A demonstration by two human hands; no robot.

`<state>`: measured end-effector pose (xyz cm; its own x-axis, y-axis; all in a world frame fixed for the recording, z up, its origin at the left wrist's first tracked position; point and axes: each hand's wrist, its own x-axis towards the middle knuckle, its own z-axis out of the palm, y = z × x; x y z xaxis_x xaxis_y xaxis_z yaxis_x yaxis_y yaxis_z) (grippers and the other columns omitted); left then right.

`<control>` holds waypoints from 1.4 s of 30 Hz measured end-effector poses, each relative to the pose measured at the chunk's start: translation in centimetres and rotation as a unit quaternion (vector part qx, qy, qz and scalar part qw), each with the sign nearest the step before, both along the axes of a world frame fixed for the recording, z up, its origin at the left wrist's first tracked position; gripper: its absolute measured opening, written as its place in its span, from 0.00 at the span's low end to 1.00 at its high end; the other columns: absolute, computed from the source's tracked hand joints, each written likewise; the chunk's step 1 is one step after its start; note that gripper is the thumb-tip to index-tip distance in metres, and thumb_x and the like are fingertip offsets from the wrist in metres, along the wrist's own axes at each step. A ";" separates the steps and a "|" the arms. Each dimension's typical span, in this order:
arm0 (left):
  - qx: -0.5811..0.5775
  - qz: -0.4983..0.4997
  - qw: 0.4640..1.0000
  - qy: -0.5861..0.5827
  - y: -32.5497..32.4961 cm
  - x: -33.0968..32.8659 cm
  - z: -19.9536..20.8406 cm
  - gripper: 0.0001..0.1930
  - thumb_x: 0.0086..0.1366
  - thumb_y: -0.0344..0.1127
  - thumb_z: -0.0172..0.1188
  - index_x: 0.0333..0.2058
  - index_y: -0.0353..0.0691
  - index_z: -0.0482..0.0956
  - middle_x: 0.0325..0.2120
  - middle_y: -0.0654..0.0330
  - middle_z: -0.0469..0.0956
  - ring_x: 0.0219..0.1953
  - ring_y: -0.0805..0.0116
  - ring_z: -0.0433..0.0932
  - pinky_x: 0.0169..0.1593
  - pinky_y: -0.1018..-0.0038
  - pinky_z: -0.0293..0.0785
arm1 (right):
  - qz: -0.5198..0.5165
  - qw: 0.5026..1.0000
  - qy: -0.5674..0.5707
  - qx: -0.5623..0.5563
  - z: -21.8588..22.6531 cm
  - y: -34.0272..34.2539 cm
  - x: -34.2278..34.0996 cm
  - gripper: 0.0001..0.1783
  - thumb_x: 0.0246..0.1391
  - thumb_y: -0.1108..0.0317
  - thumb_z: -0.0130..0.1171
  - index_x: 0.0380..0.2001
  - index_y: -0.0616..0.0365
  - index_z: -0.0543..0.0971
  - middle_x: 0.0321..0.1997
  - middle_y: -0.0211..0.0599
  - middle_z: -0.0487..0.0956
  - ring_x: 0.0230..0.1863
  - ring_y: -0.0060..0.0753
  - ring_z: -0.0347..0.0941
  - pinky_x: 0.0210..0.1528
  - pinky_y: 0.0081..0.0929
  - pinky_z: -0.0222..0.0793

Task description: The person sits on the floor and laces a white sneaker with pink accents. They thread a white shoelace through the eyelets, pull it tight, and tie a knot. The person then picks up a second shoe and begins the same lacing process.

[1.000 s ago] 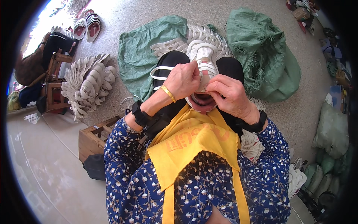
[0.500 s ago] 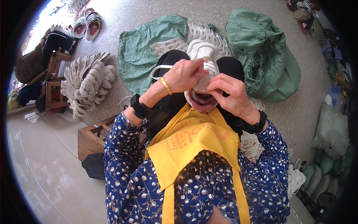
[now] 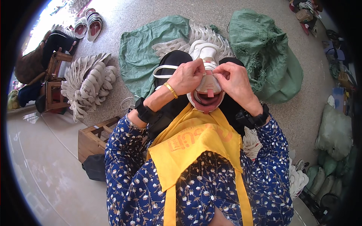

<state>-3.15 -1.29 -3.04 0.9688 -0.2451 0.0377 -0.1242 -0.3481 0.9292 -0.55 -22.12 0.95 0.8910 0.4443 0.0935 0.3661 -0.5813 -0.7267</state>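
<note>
A white shoe [image 3: 204,51] with a pink lining lies between my knees, its toe pointing away from me and its opening toward me. Its beige tongue [image 3: 209,86] shows in the middle, with a small pink tab at the near end. At the left side of the lacing, my left hand [image 3: 187,78] is closed in a pinch on a white shoelace [image 3: 162,71], which loops out beside the wrist. Opposite it, my right hand [image 3: 234,82] pinches at the right lacing edge, apparently on the lace; the fingertips partly hide it.
Stacked pale shoe uppers [image 3: 89,81] stand on the floor at left, near a wooden stool [image 3: 94,141]. More uppers [image 3: 201,32] lie beyond my knees on a green woven sheet [image 3: 151,41]. A crumpled green sack [image 3: 266,56] is at the right. Sandal-like pieces [image 3: 93,24] lie far left.
My right hand has moved forward from the tongue's near end to the lacing. The tongue and its pink tab are now uncovered. My left hand has shifted only slightly.
</note>
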 end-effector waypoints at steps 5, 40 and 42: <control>0.023 0.056 0.998 -0.012 -0.9 -0.3 -0.2 0.04 0.63 0.28 0.60 0.32 0.32 0.77 0.19 0.58 0.77 0.23 0.75 0.75 0.27 0.72 0.70 | 0.001 0.998 0.056 0.013 -0.4 -0.1 0.5 0.07 0.51 0.73 0.67 0.34 0.64 0.86 0.30 0.45 0.84 0.29 0.36 0.83 0.35 0.30 0.77; 0.065 0.117 0.971 -0.199 0.2 -2.1 0.8 0.08 0.61 0.18 0.56 0.39 0.32 0.70 0.30 0.51 0.75 0.32 0.55 0.78 0.37 0.67 0.76 | -0.288 0.770 0.076 0.565 -0.8 -32.0 1.7 0.08 0.68 0.74 0.52 0.45 0.67 0.77 0.48 0.48 0.81 0.45 0.32 0.79 0.53 0.28 0.79; 0.064 0.088 0.977 -0.186 0.4 -2.6 0.1 0.08 0.62 0.19 0.57 0.39 0.32 0.70 0.30 0.51 0.74 0.32 0.53 0.78 0.37 0.66 0.76 | -0.376 0.709 0.033 0.596 -2.2 -35.8 0.9 0.11 0.69 0.72 0.53 0.47 0.69 0.78 0.50 0.47 0.81 0.49 0.34 0.80 0.57 0.31 0.80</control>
